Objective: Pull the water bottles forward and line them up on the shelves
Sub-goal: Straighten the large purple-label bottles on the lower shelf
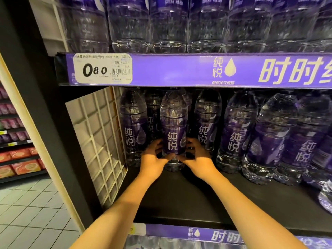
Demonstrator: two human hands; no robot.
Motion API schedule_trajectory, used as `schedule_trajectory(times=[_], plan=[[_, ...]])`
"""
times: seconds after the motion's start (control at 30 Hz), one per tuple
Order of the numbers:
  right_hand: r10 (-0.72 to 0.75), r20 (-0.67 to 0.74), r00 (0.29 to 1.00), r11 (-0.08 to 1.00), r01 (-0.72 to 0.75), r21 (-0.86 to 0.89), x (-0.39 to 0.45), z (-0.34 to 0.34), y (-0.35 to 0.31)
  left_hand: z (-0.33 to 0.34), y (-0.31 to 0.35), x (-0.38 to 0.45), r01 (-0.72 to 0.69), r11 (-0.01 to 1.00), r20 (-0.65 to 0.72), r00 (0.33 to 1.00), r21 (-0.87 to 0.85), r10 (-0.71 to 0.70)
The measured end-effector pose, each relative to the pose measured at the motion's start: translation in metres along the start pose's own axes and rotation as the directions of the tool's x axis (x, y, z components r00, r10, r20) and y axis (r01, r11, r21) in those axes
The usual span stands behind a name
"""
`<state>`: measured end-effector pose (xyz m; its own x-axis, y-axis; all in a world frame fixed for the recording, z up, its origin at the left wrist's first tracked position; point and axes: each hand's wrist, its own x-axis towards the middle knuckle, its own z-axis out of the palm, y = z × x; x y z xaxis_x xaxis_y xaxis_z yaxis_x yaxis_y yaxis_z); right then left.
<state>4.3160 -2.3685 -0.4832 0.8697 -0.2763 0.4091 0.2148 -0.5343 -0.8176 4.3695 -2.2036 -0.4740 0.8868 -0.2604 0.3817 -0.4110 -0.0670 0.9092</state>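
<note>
A clear water bottle with a purple label (pixel 173 126) stands upright on the dark middle shelf (pixel 206 203), a little forward of its neighbours. My left hand (pixel 153 155) grips its lower left side and my right hand (pixel 196 155) grips its lower right side, fingers curled round it. Another bottle (pixel 133 126) stands to its left by the side panel, and one (pixel 208 123) stands to its right further back. Several more bottles (pixel 269 139) run along the right, closer to the front edge.
A cream lattice side panel (pixel 100 144) closes the shelf's left end. The upper shelf (pixel 179 69) carries a purple strip with a 0.80 price tag (pixel 103 69) and a row of bottles (pixel 168 24). More bottles show below. A tiled aisle floor (pixel 27 212) lies at left.
</note>
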Motion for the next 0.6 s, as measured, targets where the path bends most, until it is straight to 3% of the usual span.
schedule_trajectory(times=[0.33,0.43,0.53,0.6], plan=[[-0.007,0.084,0.996,1.000,0.010,-0.028,-0.014,-0.015,-0.016,-0.002,0.000,-0.009,-0.076,0.980,0.014,0.997,0.183,0.075],[0.024,0.091,0.996,0.998,-0.019,-0.053,-0.031,-0.034,-0.018,0.001,0.008,-0.028,-0.026,0.953,-0.096,0.994,0.303,0.058],[0.057,0.039,0.998,0.996,-0.054,-0.072,-0.053,-0.062,-0.019,0.009,0.024,-0.055,-0.025,0.951,-0.233,0.967,0.309,0.101],[0.064,-0.021,0.998,0.995,-0.066,-0.080,-0.068,-0.083,-0.017,0.024,0.036,-0.067,-0.100,0.954,-0.177,0.972,0.282,0.154]])
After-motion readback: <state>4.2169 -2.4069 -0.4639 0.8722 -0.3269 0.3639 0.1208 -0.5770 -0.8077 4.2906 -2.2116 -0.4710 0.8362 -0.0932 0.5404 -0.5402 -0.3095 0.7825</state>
